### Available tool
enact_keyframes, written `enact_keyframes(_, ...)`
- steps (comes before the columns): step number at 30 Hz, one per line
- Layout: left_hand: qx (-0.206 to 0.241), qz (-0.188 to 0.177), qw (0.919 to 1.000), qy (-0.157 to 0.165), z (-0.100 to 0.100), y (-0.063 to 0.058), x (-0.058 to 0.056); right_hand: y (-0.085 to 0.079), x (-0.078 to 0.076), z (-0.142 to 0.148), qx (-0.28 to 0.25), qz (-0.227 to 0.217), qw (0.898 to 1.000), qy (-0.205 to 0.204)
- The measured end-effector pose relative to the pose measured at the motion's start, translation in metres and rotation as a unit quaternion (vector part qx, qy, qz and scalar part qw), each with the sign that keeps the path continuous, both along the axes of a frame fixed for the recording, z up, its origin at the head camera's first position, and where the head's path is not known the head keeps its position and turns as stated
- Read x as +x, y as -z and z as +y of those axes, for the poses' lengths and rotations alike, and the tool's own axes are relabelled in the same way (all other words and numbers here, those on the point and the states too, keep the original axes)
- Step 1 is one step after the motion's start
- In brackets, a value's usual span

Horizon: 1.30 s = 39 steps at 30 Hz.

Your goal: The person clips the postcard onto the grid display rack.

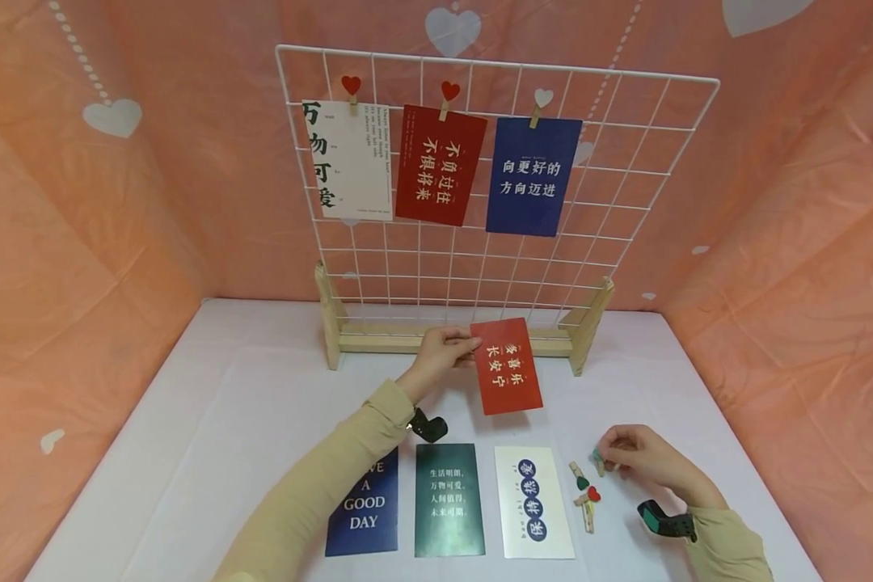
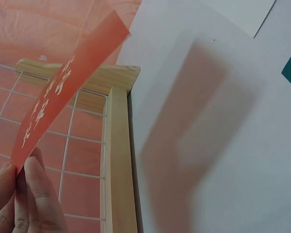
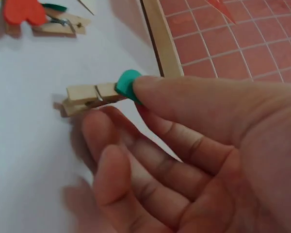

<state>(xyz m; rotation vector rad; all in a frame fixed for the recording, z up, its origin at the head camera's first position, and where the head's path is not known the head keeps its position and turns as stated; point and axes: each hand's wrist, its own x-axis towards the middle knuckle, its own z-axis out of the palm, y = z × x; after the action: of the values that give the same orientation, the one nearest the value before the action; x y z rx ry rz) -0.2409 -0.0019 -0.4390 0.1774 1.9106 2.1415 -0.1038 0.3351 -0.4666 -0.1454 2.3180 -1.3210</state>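
Observation:
My left hand (image 1: 442,356) pinches a red card (image 1: 508,368) with white lettering by its left edge, in front of the grid rack's foot. In the left wrist view the card (image 2: 63,97) tilts up from between thumb and fingers. Down at the right, my right hand (image 1: 643,457) holds a small wooden clothespin (image 3: 94,97) with a green heart, thumb on the heart, just over the white tabletop. Close by lie several more clothespins, one with a dark green heart (image 1: 582,482) and one with a red heart (image 1: 593,494).
A white wire grid (image 1: 473,275) on a wooden stand (image 1: 378,343) carries a white card (image 1: 360,162), a dark red card (image 1: 436,162) and a blue card (image 1: 534,178), each clipped. On the table lie a navy card (image 1: 364,537), a green card (image 1: 449,541) and a white card (image 1: 509,541).

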Motion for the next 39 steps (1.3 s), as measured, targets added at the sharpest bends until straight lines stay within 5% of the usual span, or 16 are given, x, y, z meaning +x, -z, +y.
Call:
enact_keyframes(24,0.014,0.033,0.9986,0.037,0.006,-0.029,0.001,-0.021,-0.019,0.010,-0.018,0.041,0.997,0.064)
enact_keyframes(39,0.018,0.038,0.9989,0.022,0.014,-0.045,0.000,-0.030,-0.026,0.007,-0.031,0.077,0.994,0.070)
